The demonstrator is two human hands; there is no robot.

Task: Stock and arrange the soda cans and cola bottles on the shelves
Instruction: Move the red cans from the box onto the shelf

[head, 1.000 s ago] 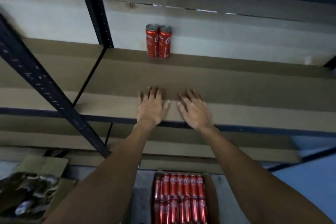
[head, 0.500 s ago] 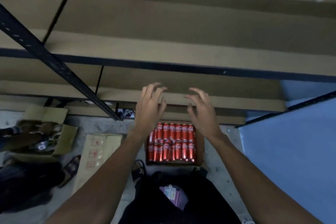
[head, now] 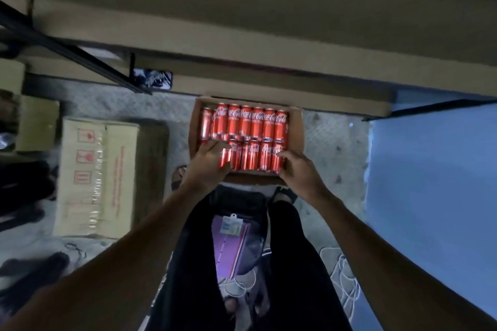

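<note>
Head view: taped carton [head: 102, 177] beside cans [head: 250, 126]

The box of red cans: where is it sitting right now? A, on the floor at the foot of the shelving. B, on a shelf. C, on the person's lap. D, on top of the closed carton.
A: the open box of red cans rests on the grey floor below the lowest shelf, with the left hand and right hand at its near row.

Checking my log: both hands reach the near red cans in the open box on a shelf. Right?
No: the head view shows the open box on the floor, not a shelf. The left hand and right hand do reach its near red cans.
</note>
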